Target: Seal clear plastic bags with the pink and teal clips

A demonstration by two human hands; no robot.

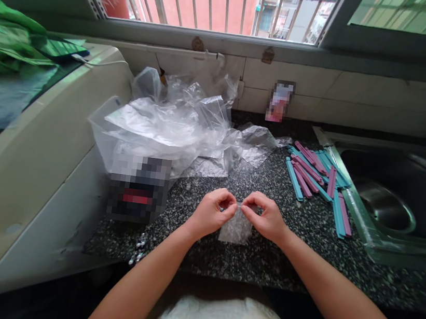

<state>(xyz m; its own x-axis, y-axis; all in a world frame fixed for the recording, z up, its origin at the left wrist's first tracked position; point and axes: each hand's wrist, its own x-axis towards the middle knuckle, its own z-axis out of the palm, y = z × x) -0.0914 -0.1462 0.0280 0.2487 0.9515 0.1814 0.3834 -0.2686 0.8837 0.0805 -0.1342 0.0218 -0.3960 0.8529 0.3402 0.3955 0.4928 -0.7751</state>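
A small clear plastic bag (236, 228) hangs between my two hands, just above the dark speckled counter (262, 263). Its top edge is pinched by thumb and fingers on both sides. My left hand (216, 209) is closed on the left part of that edge. Close beside it, my right hand (264, 216) pinches the right part, the fingertips of the two hands almost meeting. Whether anything lies inside the bag cannot be made out.
Crumpled clear plastic bags (170, 127) pile up at the back left, behind a blurred-out dark object (138, 191). Several blue and purple plastic strips (313, 172) lie beside the sink (367, 237) on the right. Small shiny pieces (139, 249) lie near the front edge.
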